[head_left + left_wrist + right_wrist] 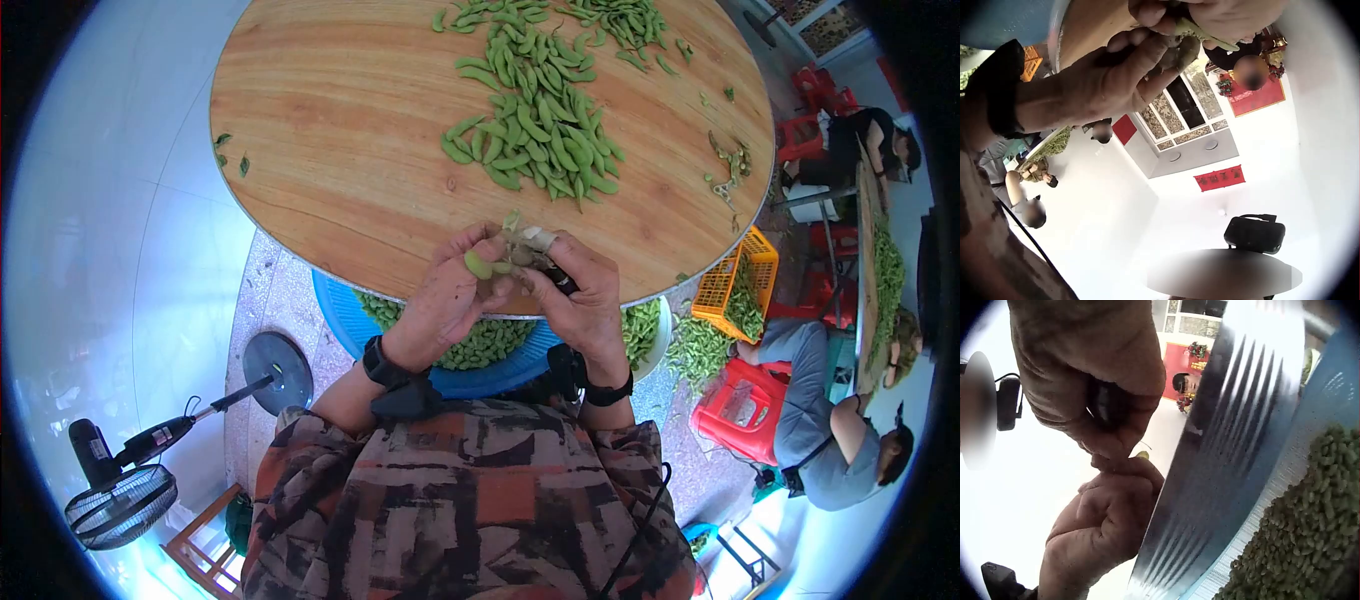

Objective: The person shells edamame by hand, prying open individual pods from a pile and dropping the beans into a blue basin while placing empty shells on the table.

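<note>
Both hands meet over the near edge of the round wooden table. My left hand [432, 300] pinches a green edamame pod [478, 265] between thumb and fingers. My right hand [592, 295] curls round a small black object [562, 281], its kind mostly hidden in the palm. The right fingertips touch the left ones at the pod, with a pale, whitish bit [540, 238] by the right forefinger. In the right wrist view, the right hand [1091, 369] is above and the left hand [1100, 525] below, fingertips together. Ahead of them lies a pile of edamame pods [545, 130].
Under the table edge sits a blue basin [335, 318] of shelled beans [485, 345], with a pale bowl [657, 345] of green pods beside it. A yellow crate [712, 300], a red stool [740, 410] and seated people are at right. A fan [120, 505] stands left.
</note>
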Demonstrator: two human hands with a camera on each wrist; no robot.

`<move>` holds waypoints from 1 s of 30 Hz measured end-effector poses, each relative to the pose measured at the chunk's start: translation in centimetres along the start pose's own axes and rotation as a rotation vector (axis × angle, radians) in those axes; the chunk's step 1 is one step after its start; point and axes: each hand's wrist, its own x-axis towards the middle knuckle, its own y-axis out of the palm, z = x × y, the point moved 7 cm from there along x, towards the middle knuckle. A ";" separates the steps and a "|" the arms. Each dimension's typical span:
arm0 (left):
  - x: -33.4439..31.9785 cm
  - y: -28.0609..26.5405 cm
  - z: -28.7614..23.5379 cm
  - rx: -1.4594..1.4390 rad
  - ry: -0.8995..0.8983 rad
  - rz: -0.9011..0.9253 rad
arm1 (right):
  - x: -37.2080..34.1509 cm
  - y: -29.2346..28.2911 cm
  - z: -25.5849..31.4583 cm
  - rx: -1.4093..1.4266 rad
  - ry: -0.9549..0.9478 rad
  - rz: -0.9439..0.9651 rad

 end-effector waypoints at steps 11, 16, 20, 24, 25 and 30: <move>-0.3 -0.5 1.5 -0.060 0.207 -0.150 | -0.3 1.4 1.7 -0.314 -0.184 -0.074; -0.1 0.9 1.6 -0.119 0.246 -0.031 | -0.4 0.1 0.3 -0.050 0.051 -0.248; 0.1 -0.6 1.5 -0.142 0.176 0.089 | -0.7 -0.4 1.0 -0.206 -0.126 -0.226; -0.8 -0.3 1.2 -0.112 0.096 0.113 | -0.8 -1.0 0.5 -0.094 -0.102 -0.194; -0.9 -0.1 1.2 -0.046 0.050 0.109 | -0.8 -1.7 -0.2 0.029 -0.038 -0.220; -4.3 2.2 -1.8 0.958 0.097 0.541 | -4.2 -10.1 0.2 0.028 0.096 -0.025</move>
